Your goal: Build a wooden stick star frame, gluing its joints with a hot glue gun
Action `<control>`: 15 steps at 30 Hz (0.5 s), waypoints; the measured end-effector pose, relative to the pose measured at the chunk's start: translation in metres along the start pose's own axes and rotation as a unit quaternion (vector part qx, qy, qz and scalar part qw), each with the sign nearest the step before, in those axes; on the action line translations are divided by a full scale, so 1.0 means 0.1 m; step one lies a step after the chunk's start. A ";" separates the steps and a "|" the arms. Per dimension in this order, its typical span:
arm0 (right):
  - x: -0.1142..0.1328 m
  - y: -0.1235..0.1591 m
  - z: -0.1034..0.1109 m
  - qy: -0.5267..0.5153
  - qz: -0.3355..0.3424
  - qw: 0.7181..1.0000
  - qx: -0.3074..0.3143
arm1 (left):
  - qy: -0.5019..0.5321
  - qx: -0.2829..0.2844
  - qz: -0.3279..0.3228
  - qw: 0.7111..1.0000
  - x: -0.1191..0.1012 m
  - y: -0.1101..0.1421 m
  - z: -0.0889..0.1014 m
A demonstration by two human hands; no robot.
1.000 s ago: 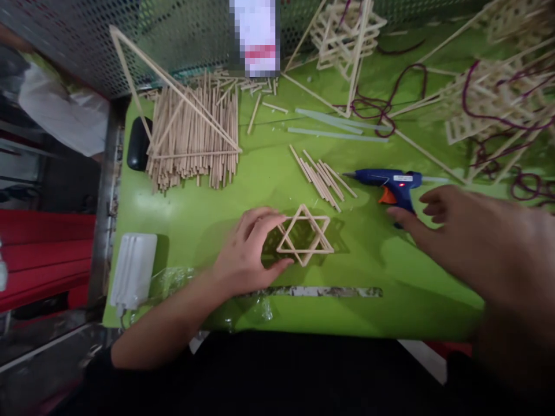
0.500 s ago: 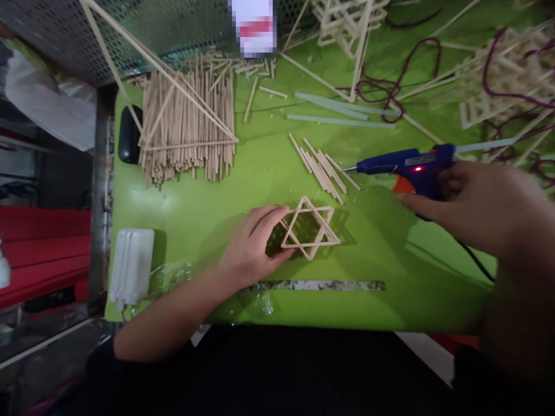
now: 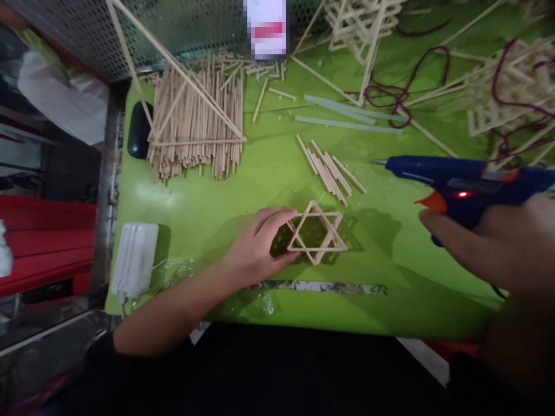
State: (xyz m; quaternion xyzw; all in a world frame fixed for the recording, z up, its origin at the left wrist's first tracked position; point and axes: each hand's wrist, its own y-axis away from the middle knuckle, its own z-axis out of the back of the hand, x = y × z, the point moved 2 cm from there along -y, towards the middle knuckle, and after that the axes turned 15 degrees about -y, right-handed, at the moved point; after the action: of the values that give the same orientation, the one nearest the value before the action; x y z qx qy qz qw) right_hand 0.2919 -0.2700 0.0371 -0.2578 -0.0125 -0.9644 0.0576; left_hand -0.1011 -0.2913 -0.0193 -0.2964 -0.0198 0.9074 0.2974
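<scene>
My left hand (image 3: 262,245) grips the left side of a six-pointed star frame (image 3: 325,249) made of thin wooden sticks, thumb and fingers around its edge. Over on the right, my right hand (image 3: 503,242) is wrapped around the handle of a blue hot glue gun (image 3: 451,173) with an orange trigger and a lit red light. Its metal nozzle points left, above the table and apart from the star. Between the nozzle and the star's top lies a small group of short wooden sticks (image 3: 327,173).
A large pile of sticks (image 3: 199,121) lies at the back left of the green table (image 3: 260,185), a stick triangle over it. Clear glue sticks (image 3: 347,123), purple cord (image 3: 390,98) and stick lattices (image 3: 507,86) are behind. A white adapter (image 3: 135,260) and a patterned strip (image 3: 338,287) lie nearer.
My right hand has drawn the glue gun to the right and brought it closer to the camera, away from the short sticks. My left hand still holds the star; the whole view has shifted slightly.
</scene>
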 end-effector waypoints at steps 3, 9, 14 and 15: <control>0.04 0.06 -0.04 -0.015 0.026 0.999 0.017 | 0.010 0.009 -0.012 1.000 0.00 -0.01 0.00; 0.21 0.16 -0.12 -0.269 -0.089 0.959 0.008 | 0.004 -0.030 -0.050 0.998 -0.01 0.00 -0.01; 0.35 0.17 -0.26 -0.431 -0.122 0.893 0.037 | -0.023 -0.059 -0.061 0.996 -0.02 -0.02 -0.02; 0.36 0.18 -0.29 -0.452 -0.120 0.883 0.044 | -0.028 -0.066 -0.066 0.995 -0.03 -0.02 -0.03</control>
State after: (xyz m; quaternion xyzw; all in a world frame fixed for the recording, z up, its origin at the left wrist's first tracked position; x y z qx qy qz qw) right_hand 0.2484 -0.2927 0.0296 -0.6596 -0.1109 -0.7411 -0.0589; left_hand -0.0968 -0.2912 -0.0198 -0.2879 -0.1077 0.8906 0.3353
